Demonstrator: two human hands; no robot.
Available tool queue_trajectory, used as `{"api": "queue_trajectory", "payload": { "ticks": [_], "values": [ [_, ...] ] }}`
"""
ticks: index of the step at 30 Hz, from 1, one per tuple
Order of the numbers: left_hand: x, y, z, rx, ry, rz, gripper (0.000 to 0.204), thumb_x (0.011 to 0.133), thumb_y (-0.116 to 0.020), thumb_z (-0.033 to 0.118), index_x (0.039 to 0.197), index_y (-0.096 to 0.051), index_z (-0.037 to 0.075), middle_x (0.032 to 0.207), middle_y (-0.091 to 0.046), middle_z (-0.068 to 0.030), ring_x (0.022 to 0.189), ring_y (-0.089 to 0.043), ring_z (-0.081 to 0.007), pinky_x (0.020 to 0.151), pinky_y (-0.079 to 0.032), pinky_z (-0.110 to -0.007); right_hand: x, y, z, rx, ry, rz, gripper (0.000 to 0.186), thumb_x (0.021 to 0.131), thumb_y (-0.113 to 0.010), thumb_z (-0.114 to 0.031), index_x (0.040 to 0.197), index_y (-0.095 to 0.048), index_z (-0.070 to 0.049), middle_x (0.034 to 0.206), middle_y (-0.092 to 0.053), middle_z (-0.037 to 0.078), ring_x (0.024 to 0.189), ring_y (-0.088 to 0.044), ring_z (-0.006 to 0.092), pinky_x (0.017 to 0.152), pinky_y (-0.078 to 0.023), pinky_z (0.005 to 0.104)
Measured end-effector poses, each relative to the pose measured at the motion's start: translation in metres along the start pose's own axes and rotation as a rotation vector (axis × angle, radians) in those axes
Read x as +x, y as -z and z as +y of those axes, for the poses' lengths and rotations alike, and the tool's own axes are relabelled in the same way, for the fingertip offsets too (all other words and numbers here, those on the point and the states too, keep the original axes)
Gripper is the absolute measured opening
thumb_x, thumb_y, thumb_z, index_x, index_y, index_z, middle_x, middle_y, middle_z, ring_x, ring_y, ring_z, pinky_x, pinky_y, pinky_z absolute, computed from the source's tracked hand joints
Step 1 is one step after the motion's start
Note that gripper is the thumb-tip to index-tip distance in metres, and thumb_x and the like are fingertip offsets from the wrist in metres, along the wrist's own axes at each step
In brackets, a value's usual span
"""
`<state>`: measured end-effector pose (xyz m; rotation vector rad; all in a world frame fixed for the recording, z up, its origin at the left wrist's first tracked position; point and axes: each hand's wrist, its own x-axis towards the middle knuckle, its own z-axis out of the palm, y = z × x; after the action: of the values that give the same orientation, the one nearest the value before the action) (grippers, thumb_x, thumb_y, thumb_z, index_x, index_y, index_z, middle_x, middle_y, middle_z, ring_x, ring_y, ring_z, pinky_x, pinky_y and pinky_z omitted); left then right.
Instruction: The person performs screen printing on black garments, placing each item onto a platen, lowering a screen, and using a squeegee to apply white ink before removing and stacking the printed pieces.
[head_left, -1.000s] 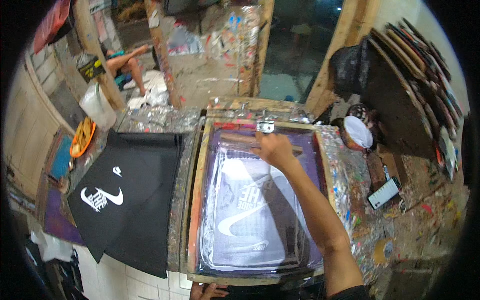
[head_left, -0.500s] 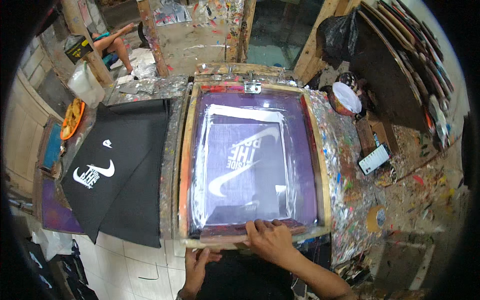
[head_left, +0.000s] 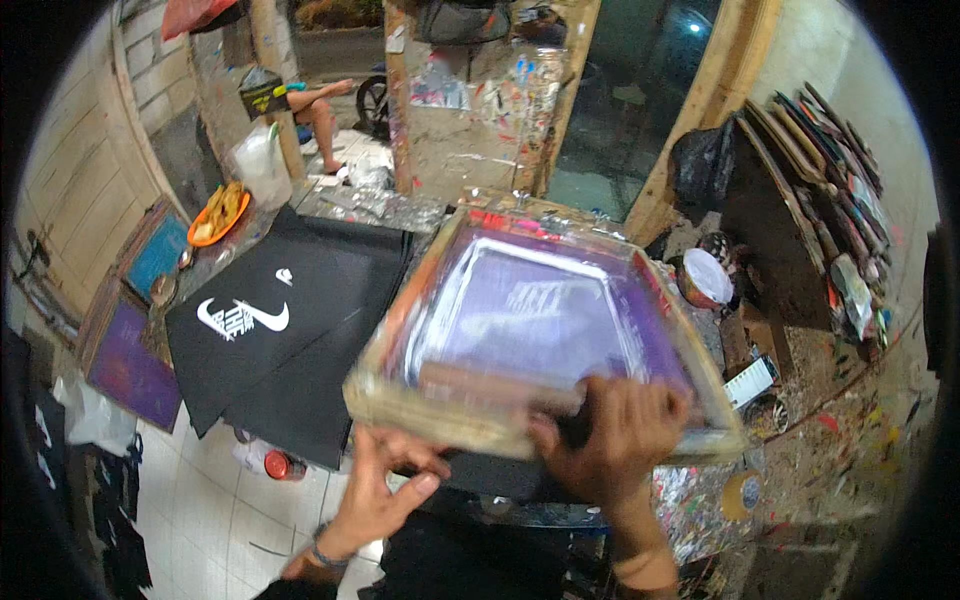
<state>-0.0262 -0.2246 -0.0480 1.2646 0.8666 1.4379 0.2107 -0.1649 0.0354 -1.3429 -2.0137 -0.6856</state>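
a wooden screen-printing frame (head_left: 545, 345) with purple mesh is gripped at its near edge by the right hand (head_left: 615, 445), fingers clamped over a squeegee (head_left: 500, 385), blurred. the left hand (head_left: 385, 490) is spread beneath it. an orange dish (head_left: 218, 215) holds unclear contents.

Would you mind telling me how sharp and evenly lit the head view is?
Head view: the screen frame and right hand are smeared by motion blur; the black printed cloth on the left is sharper; fisheye bends the door frame, and the corners are black.
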Motion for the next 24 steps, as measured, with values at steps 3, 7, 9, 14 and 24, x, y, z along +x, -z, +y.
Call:
{"api": "queue_trajectory", "payload": {
  "ticks": [3, 7, 9, 14, 24],
  "values": [
    [0.084, 0.009, -0.007, 0.21, -0.374, 0.096, 0.06, 0.092, -0.075, 0.018, 0.128, -0.032, -0.004, 0.1, -0.067, -0.017, 0.093, -0.069, -0.0222, 0.081, -0.056, -0.036, 0.106, 0.014, 0.024, 0.015, 0.059, 0.058, 0.05, 0.085, -0.068, -0.059, 0.085, -0.06, -0.01, 0.076, -0.059, 0.01, 0.074, -0.059, 0.0287, 0.075, -0.04, 0.0456],
    [0.217, 0.045, -0.067, 1.021, -0.361, 0.13, 0.032, 0.098, -0.062, 0.019, 0.123, -0.056, 0.0, 0.112, -0.066, -0.0266, 0.101, -0.067, -0.0426, 0.083, -0.054, -0.046, 0.196, 0.02, 0.054, 0.081, 0.009, 0.086, 0.071, 0.08, -0.068, -0.071, 0.091, -0.069, 0.0, 0.08, -0.068, 0.022, 0.077, -0.066, 0.0402, 0.074, -0.048, 0.0497],
    [0.238, 0.084, -0.133, 1.146, -0.309, 0.063, 0.05, 0.099, -0.061, 0.027, 0.138, -0.05, -0.001, 0.139, -0.055, -0.0251, 0.126, -0.055, -0.0402, 0.104, -0.045, -0.047, 0.223, 0.027, 0.054, 0.112, 0.0, 0.061, 0.068, 0.082, -0.068, -0.062, 0.084, -0.072, 0.006, 0.08, -0.07, 0.029, 0.08, -0.072, 0.0435, 0.074, -0.056, 0.0514],
    [0.217, 0.095, -0.206, 1.579, -0.319, -0.048, 0.056, 0.099, -0.058, 0.029, 0.144, -0.048, -0.002, 0.147, -0.052, -0.0215, 0.139, -0.046, -0.0361, 0.117, -0.035, -0.043, 0.257, 0.019, 0.075, 0.051, -0.057, -0.048, 0.078, 0.08, -0.063, -0.075, 0.092, -0.074, 0.002, 0.085, -0.071, 0.026, 0.09, -0.07, 0.0431, 0.082, -0.053, 0.049],
    [0.076, 0.077, -0.134, 0.489, 0.426, 0.386, 0.025, 0.095, -0.068, 0.015, 0.109, -0.063, -0.005, 0.089, -0.073, -0.0144, 0.082, -0.068, -0.019, 0.075, -0.052, -0.033, 0.316, 0.011, 0.085, 0.044, -0.151, -0.115, 0.067, 0.092, -0.06, -0.062, 0.097, -0.078, 0.003, 0.084, -0.074, 0.02, 0.075, -0.068, 0.0267, 0.074, -0.052, 0.0414]
  ]
}}
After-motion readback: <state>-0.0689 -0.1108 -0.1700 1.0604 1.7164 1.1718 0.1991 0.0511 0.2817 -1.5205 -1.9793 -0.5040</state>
